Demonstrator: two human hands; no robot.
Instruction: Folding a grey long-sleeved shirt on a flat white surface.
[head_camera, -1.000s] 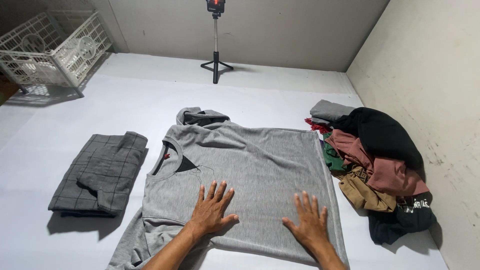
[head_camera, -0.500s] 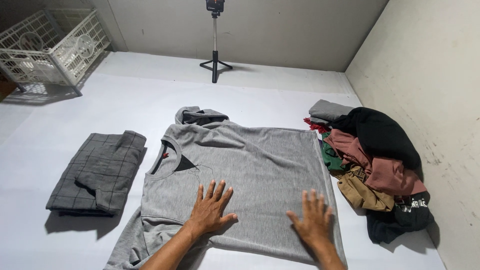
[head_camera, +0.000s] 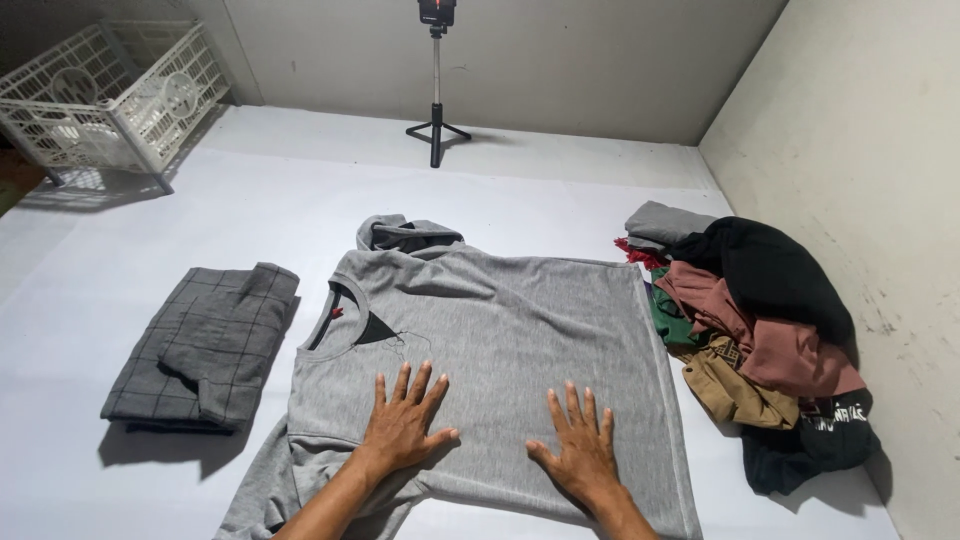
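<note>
Under your palms, the grey T-shirt (head_camera: 500, 330) runs collar-left to hem-right; left hand (head_camera: 400, 425) and right hand (head_camera: 578, 455) lie flat, fingers spread, seemingly gripping nothing.

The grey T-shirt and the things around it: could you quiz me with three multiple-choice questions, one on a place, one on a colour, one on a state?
1. Where does the folded checked garment lie?
A. left of the shirt
B. on the clothes pile
C. in the basket

2. What colour is the basket?
A. blue
B. white
C. red

3. How are the hands?
A. clenched
B. flat, fingers spread
C. lifted clear

Answers:
A, the checked garment lies left of the grey T-shirt.
B, the basket is white.
B, left hand and right hand press flat on the shirt.
</note>
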